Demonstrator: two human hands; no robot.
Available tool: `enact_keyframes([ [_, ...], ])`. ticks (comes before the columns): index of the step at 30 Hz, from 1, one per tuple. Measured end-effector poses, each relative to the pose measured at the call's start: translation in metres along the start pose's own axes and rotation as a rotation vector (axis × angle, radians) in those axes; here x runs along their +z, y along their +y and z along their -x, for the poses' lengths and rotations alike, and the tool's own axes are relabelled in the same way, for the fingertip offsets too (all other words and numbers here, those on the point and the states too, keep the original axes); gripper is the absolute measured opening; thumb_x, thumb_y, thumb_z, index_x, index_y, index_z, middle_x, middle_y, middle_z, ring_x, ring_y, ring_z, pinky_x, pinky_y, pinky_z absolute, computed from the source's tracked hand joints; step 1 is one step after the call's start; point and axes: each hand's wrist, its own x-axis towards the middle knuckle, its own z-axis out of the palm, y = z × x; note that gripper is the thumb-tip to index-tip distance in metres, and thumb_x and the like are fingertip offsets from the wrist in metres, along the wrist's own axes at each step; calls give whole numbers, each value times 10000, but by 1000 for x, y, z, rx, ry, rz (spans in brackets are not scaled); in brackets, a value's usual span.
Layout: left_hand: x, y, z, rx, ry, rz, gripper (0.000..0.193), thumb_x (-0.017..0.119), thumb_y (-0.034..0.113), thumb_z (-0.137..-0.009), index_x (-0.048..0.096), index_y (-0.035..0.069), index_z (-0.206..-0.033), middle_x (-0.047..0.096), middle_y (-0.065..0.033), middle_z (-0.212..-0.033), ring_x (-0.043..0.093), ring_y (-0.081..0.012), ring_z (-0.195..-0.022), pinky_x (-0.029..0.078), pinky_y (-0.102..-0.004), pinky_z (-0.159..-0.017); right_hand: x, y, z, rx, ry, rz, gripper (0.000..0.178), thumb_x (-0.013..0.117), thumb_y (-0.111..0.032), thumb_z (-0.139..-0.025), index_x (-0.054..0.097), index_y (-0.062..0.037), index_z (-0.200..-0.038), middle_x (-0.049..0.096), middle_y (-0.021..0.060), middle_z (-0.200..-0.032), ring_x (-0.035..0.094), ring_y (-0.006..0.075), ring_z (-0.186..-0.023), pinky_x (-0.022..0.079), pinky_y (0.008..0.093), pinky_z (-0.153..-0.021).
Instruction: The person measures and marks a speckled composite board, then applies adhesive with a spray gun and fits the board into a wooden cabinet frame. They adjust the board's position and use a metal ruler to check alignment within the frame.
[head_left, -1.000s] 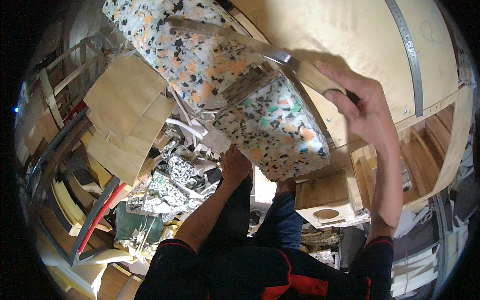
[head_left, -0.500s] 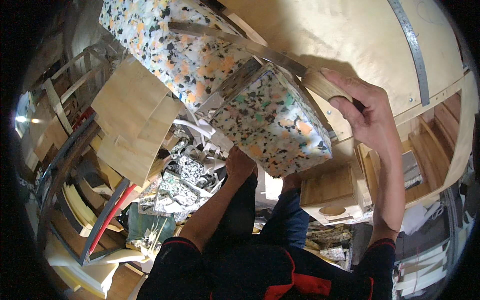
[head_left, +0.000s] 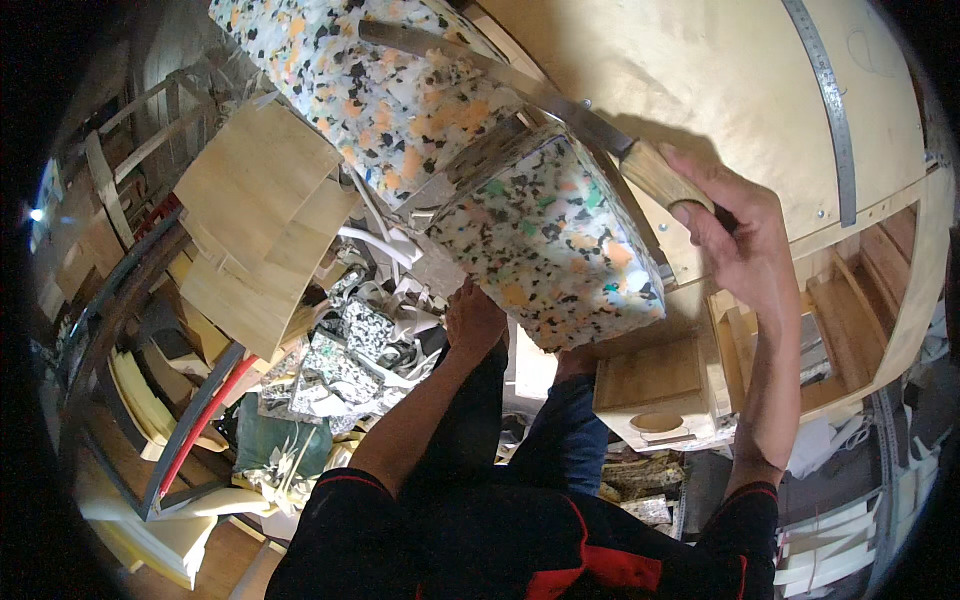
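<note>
My right hand [head_left: 745, 225] is closed around the wooden handle of a long-bladed knife [head_left: 665, 180]. Its metal blade [head_left: 470, 65] reaches up and left, over a large speckled foam block [head_left: 380, 110] and along the far edge of a smaller speckled foam block [head_left: 550, 240]. Both blocks are white with black, orange and green flecks; a gap with a greyish strip lies between them. Below the smaller block's lower left edge is my left hand [head_left: 475, 318], close to my knee. The block and shadow hide its fingers, so its grip does not show.
A pale wooden tabletop [head_left: 680, 70] with a metal ruler [head_left: 828, 100] spreads at the far right. Wooden compartments [head_left: 860, 310] and a wooden box with an oval hole [head_left: 660, 400] sit below. Plywood sheets [head_left: 260, 220] stand left, beside heaped foam offcuts [head_left: 350, 370].
The knife has shifted slightly to the right, its handle a little lower and its tip a little higher. My left hand stays under the smaller block, and the view has moved slightly.
</note>
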Motion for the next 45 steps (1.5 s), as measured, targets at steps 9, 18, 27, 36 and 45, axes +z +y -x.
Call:
enact_keyframes([
  [9, -32, 23, 2, -75, -52, 25, 353, 587, 178, -919, 616, -55, -1182, 582, -220, -1398, 646, -397, -1146, 578, -496, -914, 1, -4, -16, 107, -71, 43, 473, 713, -76, -936, 641, -130, -1400, 707, 54, -1002, 556, 83, -705, 480, 234, -619],
  [18, -44, 29, 3, 67, -122, -141, 481, 632, 254, -955, 537, -18, -1340, 530, -233, -1432, 616, -427, -1184, 582, -521, -902, 9, 9, -24, -5, 3, -26, 499, 758, -40, -886, 675, -162, -1362, 757, 81, -974, 548, 81, -635, 475, 248, -580],
  [27, -5, 5, 8, 36, 15, 184, 643, 712, 365, -918, 483, 12, -1404, 462, -228, -1475, 512, -439, -1306, 527, -550, -987, 0, -3, 4, 74, -20, -31, 484, 731, -22, -907, 662, -137, -1373, 734, 67, -995, 560, 73, -663, 483, 247, -579],
  [36, 22, -11, 5, 66, 103, 412, 699, 720, 370, -905, 461, -7, -1434, 478, -264, -1459, 488, -479, -1312, 473, -602, -1013, 4, -7, -3, 249, -19, 6, 476, 745, -29, -901, 673, -131, -1360, 722, 39, -905, 539, 77, -649, 466, 244, -585],
  [45, 32, -19, 9, 7, 23, 359, 714, 722, 360, -896, 453, -10, -1444, 462, -270, -1479, 471, -496, -1331, 450, -610, -1039, 7, -7, -16, 162, -42, 8, 459, 726, -19, -912, 673, -115, -1358, 720, 35, -894, 536, 81, -658, 463, 249, -591],
])
